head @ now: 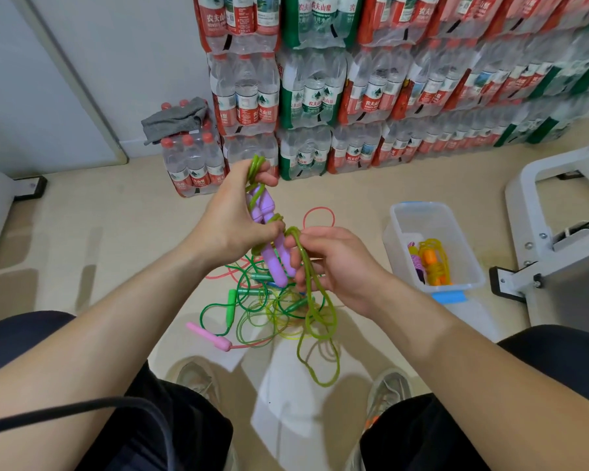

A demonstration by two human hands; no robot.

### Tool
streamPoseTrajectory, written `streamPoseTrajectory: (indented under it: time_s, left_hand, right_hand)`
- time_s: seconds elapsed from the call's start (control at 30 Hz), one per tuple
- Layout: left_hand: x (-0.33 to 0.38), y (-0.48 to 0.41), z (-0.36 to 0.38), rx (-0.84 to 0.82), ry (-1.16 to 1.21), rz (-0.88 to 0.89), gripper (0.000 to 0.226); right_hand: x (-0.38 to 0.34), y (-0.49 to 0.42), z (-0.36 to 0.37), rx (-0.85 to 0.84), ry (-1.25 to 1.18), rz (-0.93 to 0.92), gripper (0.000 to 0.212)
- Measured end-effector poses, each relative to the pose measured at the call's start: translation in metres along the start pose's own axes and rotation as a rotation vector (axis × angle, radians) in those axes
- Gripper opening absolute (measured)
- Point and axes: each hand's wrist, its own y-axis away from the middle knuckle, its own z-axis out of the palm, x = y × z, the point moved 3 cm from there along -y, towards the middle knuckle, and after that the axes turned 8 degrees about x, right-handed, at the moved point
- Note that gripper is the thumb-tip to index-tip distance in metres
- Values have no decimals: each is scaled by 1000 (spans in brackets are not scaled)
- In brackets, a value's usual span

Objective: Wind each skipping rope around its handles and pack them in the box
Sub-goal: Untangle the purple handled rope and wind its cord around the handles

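Right hand pinches green rope, left hand grips purple handles; bottles read 农夫山泉.

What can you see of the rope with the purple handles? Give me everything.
Two purple handles, smooth plastic by the look, are held side by side, slanting down to the right. The cord is translucent lime green. A few turns wrap the handles' upper part, and small loops stick out above the left hand, which grips that part. The right hand pinches the cord beside the handles' lower ends. The rest hangs in long loose loops below the hands.
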Motion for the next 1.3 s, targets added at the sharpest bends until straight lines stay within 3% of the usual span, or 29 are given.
streamPoseTrajectory:
  time_s: [0.1, 0.27, 0.4, 0.5, 0.57, 0.67, 0.73, 0.83, 0.9, 1.0, 1.07, 1.13, 1.23, 1.3]
  left_hand:
    - [-2, 0, -1, 3, 46, -45, 77]
    - [-4, -7, -15, 116, 403, -269, 75]
    - [-6, -3, -7, 156, 584, -366, 81]
    - [-14, 0, -7, 339, 578, -419, 65]
    - [-21, 0, -14, 449, 441, -420, 60]
    - [-28, -2, -18, 443, 331, -413, 38]
    - [-28, -1, -14, 397, 345, -426, 25]
    - [-20, 1, -12, 347, 335, -396, 29]
    - [-13, 2, -14, 306, 381, -372, 30]
    - [-3, 3, -11, 203, 502, -380, 31]
    - [2, 5, -5, 123, 552, -385, 31]
    - [7, 8, 3, 56, 579, -375, 31]
    - [12, 12, 12, 21, 585, -351, 34]
    - [12, 13, 12, 6, 628, -370, 36]
  right_hand:
    - [3, -8, -5, 122, 45, -55, 21]
    - [5, -27, -36, 323, 434, -265, 41]
    - [32, -33, -25, 106, 658, -175, 34]
    - [55, -15, 4, -87, 657, -152, 40]
    - [61, 3, 24, -183, 708, -222, 46]
    - [38, 18, 37, -189, 724, -421, 52]
    - [14, 13, 27, -41, 552, -501, 53]
    - [-7, -11, -13, 418, 362, -477, 53]
    - [1, -30, -46, 642, 448, -351, 49]
    - [26, -46, -79, 723, 681, -32, 33]
    - [26, -46, -75, 680, 689, -71, 41]
    - [12, -39, -53, 457, 470, -233, 34]
    - [3, -22, -11, -24, 163, -43, 44]
    - [8, -17, 0, -205, 109, 23, 53]
